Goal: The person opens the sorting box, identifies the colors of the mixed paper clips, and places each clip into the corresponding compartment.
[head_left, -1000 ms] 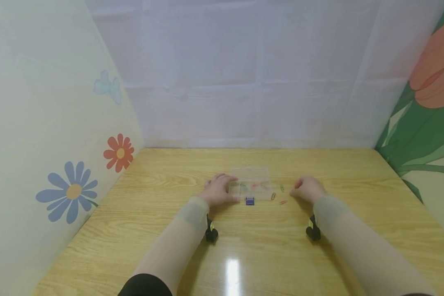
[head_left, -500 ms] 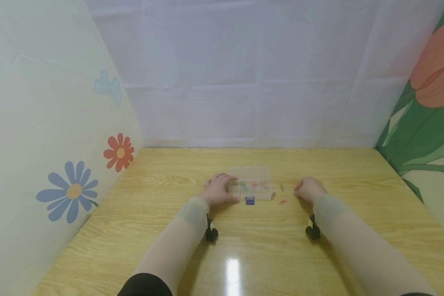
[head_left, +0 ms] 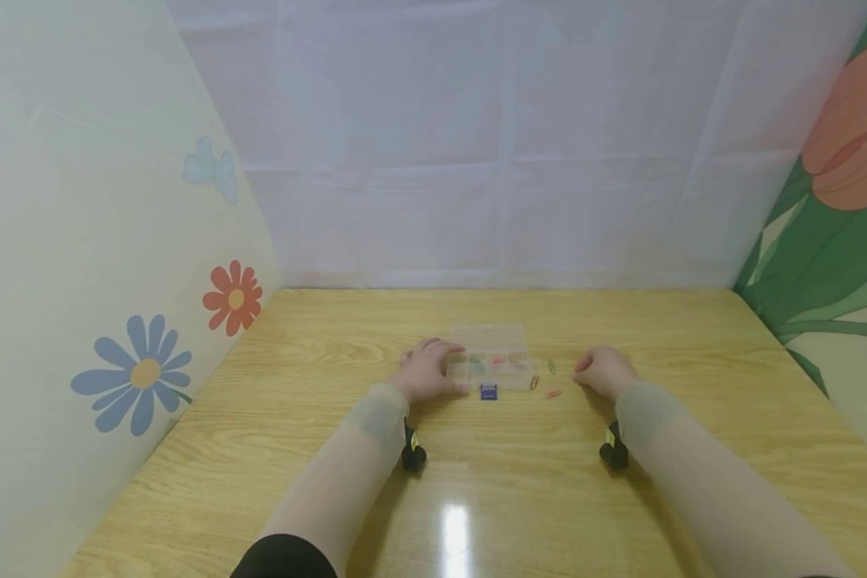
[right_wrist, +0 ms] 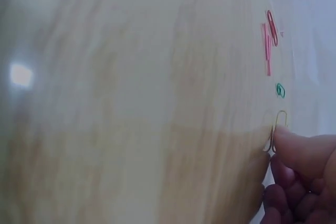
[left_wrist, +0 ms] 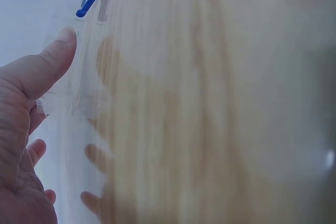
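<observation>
A clear plastic compartment box (head_left: pixel 487 338) lies on the table with its lid raised back and a blue latch (head_left: pixel 488 392) at the front. My left hand (head_left: pixel 429 371) holds the box's left end, thumb at the front side and fingers behind. To the right of the box my right hand (head_left: pixel 605 371) pinches a yellow paper clip (right_wrist: pixel 282 112) between thumb and finger, low over the tabletop. Between this hand and the box lie a green paper clip (head_left: pixel 551 367), a red paper clip (head_left: pixel 535 383) and a pink paper clip (head_left: pixel 553 394).
Small coloured pieces, green and pink among them, show through the box's compartments. The wood-grain table (head_left: pixel 520 498) ends at a white cloth backdrop (head_left: pixel 506 201). Flower-printed panels (head_left: pixel 144 374) flank the table on both sides.
Over the first half second my right hand shifted slightly right, away from the loose clips. Since then it has barely moved. My left hand and the box look unchanged.
</observation>
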A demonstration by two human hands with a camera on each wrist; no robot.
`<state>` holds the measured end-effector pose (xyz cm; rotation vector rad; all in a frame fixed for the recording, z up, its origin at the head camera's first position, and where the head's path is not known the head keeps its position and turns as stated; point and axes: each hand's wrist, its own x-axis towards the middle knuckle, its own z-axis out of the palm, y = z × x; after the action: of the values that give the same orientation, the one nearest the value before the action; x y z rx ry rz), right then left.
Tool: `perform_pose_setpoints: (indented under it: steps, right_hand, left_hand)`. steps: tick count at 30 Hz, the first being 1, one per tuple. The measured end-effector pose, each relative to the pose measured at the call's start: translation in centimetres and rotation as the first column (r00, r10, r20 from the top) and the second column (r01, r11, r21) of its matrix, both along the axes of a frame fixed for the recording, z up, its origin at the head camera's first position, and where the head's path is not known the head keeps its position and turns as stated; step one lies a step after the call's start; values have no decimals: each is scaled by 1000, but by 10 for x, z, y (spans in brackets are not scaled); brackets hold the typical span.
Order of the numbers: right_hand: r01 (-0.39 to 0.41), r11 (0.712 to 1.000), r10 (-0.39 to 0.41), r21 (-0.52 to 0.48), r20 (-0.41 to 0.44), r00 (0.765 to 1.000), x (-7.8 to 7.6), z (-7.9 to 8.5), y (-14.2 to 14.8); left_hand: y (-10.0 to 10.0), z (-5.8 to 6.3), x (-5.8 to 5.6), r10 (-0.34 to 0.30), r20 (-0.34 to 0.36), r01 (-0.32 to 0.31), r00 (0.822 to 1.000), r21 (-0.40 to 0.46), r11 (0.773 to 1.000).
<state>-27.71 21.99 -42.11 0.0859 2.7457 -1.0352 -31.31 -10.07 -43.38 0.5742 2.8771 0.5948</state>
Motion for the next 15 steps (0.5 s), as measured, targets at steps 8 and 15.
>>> perform_pose_setpoints:
  steps: [8,15]
  right_hand:
    - [-15,998,11,-60,-64,998,-1,-4,1]
    - [-14,981,7,-192,-37,999,-5,-4,0]
  left_hand:
    - [-1,-2,-1,-1,-6,1,1000,2,1000]
    - [0,-1,-1,-1,-7,1,1000,4,1000]
